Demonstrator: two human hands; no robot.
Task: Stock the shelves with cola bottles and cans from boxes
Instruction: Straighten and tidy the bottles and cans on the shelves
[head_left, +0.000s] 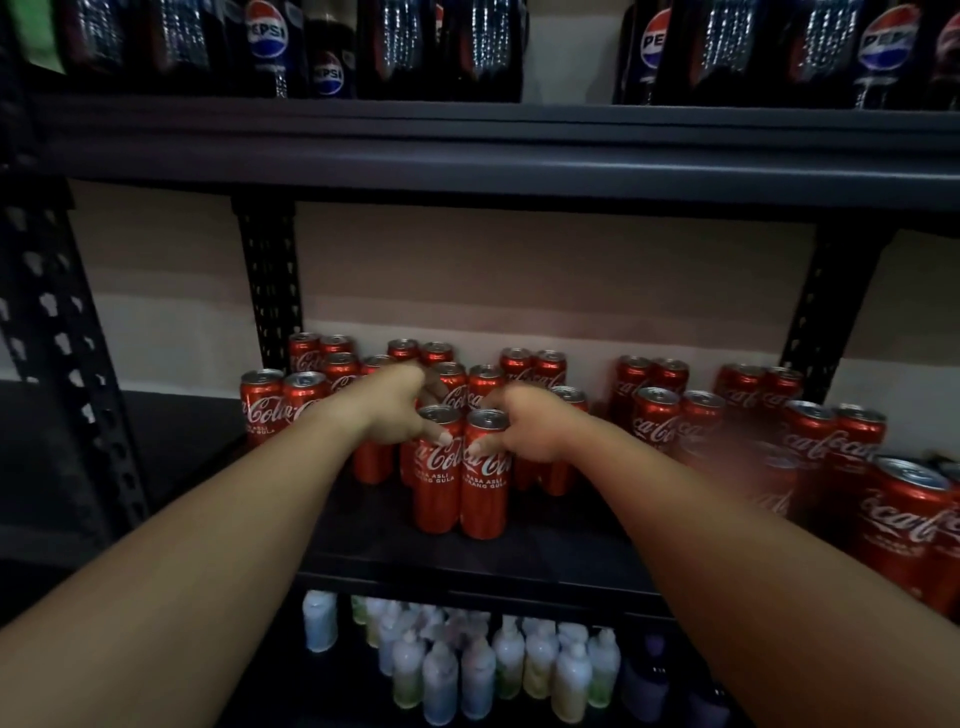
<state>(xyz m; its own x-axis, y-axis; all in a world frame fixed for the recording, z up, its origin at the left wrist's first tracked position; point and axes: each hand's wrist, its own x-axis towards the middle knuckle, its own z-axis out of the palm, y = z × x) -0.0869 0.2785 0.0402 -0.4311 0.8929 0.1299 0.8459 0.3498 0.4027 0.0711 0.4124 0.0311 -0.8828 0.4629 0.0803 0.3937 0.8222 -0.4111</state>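
Observation:
Two slim red cola cans stand side by side near the front of the dark middle shelf (550, 564). My left hand (392, 410) is wrapped around the top of the left can (435, 493), thumb on its front. My right hand (527, 428) grips the top of the right can (484, 501) in the same way. Both cans are upright and touch each other, with their bases on the shelf. Behind and beside them stand several more red cola cans (655, 421) in pairs. My fingers behind the cans are hidden.
Dark Pepsi bottles (266, 49) fill the shelf above. Pale small bottles (467, 670) crowd the shelf below. Black perforated uprights (270, 280) frame the bay. Big cans (904, 525) stand close at the right front. Bare shelf shows at the left (182, 431).

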